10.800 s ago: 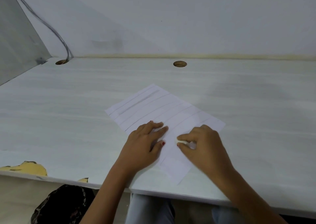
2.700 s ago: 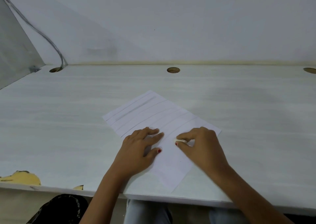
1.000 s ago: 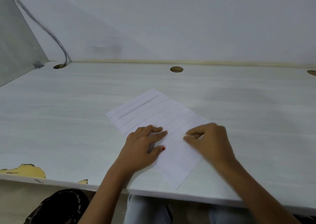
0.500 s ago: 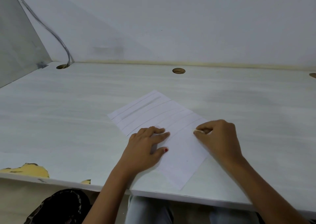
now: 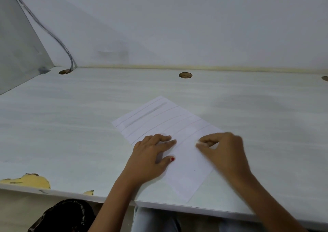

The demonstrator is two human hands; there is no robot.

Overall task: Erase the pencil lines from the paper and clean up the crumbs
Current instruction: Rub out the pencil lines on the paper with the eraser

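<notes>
A: Paper dead centre on the white desk, lying askew. Its long sides run from 11 o'clock to 5 o'clock, and the near corner sits almost at the desk's front edge.

B: And the pencil lines cross it from 8 to 2 o'clock, stacked over the far half, with a broad grey smudge up toward the 11 o'clock end. The near half shows white and one dark speck.

A: Left hand is flat on the sheet's 9 o'clock edge. The fingers are straight and close together, pointing to about 2 o'clock. The thumb is spread toward 3 with a red nail showing. It grips nothing, just a palm pressing the paper down.

B: Right hand is over at the 3 o'clock edge, fingers curled in, thumb and forefinger pinching a small pale eraser that points toward 9 o'clock. There's blur on that hand, so I cannot tell whether the eraser meets the sheet.

A: The hands are apart, with a strip of paper between them.

B: Any crumbs are too small to make out.

A: Around the edges there's a cable hole at 12 o'clock near the back wall. A second hole at 10 o'clock has a grey cable dropping into it.

B: At 7 o'clock the desk's front edge is chipped, showing a yellow patch, and a dark bag sits below it.
</notes>
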